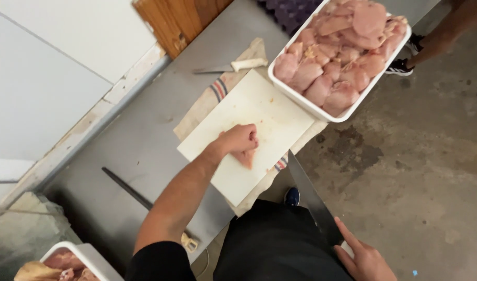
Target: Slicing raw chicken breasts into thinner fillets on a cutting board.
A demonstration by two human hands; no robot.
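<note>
The left hand (239,139) presses a small piece of raw chicken (245,158) onto the white cutting board (269,112), fingers curled down over it; the piece lies at the board's near middle, its long axis apparently running from the hand toward the person, though most is hidden; the right hand (364,258) grips a large knife (312,196) by its handle, blade pointing up-left toward the board; a white tray (321,110) heaped with chicken sits at the board's far right corner; a second knife (233,66) rests on the grey table (139,140).
</note>
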